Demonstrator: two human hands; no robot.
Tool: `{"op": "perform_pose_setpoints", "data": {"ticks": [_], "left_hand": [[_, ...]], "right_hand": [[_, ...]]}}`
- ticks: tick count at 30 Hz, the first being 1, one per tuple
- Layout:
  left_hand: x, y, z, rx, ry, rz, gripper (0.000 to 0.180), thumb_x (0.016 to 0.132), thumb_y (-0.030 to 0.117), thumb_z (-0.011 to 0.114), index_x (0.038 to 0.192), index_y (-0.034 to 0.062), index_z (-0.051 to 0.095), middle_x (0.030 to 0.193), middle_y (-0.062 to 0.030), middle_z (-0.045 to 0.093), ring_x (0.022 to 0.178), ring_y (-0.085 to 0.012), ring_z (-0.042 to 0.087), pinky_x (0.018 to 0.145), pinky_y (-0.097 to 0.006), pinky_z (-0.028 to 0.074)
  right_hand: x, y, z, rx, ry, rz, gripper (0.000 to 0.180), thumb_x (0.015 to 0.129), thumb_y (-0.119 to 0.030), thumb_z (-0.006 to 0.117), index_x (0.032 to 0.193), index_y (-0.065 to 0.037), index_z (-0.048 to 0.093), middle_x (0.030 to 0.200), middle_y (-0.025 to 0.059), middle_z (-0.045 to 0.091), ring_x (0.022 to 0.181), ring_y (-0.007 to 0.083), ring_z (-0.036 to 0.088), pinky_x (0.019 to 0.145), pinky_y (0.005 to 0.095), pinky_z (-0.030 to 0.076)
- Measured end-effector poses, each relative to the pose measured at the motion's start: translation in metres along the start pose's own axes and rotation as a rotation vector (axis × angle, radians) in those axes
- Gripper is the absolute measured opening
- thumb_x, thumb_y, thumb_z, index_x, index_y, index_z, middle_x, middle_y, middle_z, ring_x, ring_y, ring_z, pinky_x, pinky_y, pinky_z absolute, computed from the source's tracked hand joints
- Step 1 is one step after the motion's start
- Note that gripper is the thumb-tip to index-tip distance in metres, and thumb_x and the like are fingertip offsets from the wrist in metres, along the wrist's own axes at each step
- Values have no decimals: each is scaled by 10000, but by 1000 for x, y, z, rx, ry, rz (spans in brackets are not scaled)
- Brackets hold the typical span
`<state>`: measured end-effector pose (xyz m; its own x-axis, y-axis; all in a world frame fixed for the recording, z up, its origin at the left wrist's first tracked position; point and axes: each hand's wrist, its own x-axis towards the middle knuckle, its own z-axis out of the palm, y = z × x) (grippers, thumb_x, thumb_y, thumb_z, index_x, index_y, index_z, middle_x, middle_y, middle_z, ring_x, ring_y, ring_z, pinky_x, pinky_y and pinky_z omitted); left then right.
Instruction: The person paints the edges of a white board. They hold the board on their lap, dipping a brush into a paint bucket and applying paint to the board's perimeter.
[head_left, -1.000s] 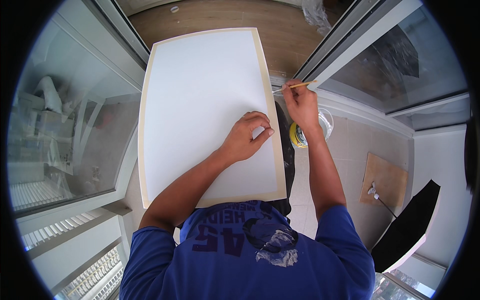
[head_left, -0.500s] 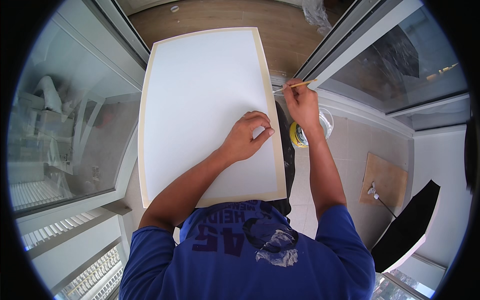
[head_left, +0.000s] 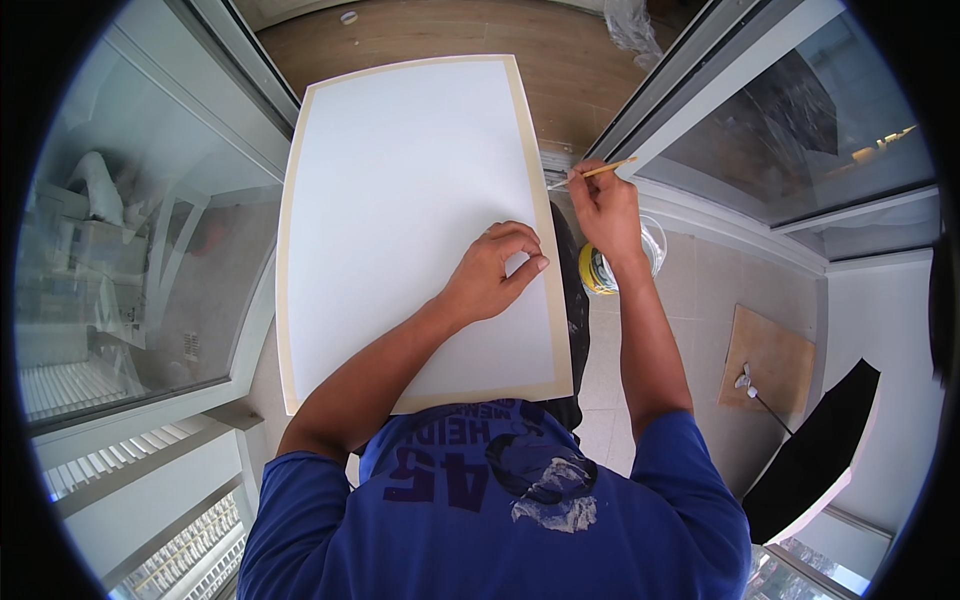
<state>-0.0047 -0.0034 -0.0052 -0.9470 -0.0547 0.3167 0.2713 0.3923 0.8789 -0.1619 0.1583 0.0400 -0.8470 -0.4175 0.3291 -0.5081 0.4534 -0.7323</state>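
A large white board (head_left: 410,190) with tan tape along its borders lies in front of me, its near edge against my shirt. My left hand (head_left: 497,272) rests on it near the right border. Its fingers are curled, thumb and forefinger drawn together in a loop with nothing between them. Just off the board's right edge, my right hand (head_left: 608,212) pinches a slender paintbrush (head_left: 607,168) with a wooden handle. The brush's pale tip points left toward the board edge. Below that hand stands a yellow-labelled bucket (head_left: 597,275), partly hidden by my wrist and forearm.
Glass door panels (head_left: 150,230) flank me, with a frame (head_left: 700,90) close to my right hand. On the tiles at right lie a wooden sheet (head_left: 775,350) and a black umbrella-like shade (head_left: 820,450). Clear plastic (head_left: 632,30) and a tape roll (head_left: 349,17) lie on the wooden floor beyond.
The right hand and the paintbrush have shifted very slightly to the right. The left hand and the board stay where they were.
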Motion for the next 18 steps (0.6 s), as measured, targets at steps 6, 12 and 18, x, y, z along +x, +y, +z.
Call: {"op": "perform_pose_setpoints", "data": {"ticks": [6, 12, 18], "left_hand": [[0, 1, 0, -5, -3, -10, 138, 1014, 111, 787, 1046, -5, 719, 1170, -122, 735, 1109, -278, 716, 987, -382, 569], [-1, 2, -1, -7, -5, -21, 143, 1015, 118, 788, 1049, -2, 719, 1173, -119, 735, 1115, -277, 714, 990, -383, 568], [0, 0, 0, -1, -9, -12, 143, 1018, 122, 786, 1050, 0, 719, 1182, -119, 734, 1121, -277, 713, 991, -382, 568]], "right_hand": [[-3, 0, 0, -48, -45, -2, 125, 1007, -124, 712, 1010, 1, 712, 725, 191, 724, 628, 324, 748, 640, 405, 578], [-7, -6, -3, -24, -22, 21, 132, 1010, -127, 720, 1013, 4, 707, 728, 184, 725, 634, 321, 754, 648, 403, 584], [-4, -4, -1, -14, -26, 37, 123, 1007, -119, 717, 1017, 4, 705, 733, 185, 730, 654, 317, 762, 661, 400, 589]]}}
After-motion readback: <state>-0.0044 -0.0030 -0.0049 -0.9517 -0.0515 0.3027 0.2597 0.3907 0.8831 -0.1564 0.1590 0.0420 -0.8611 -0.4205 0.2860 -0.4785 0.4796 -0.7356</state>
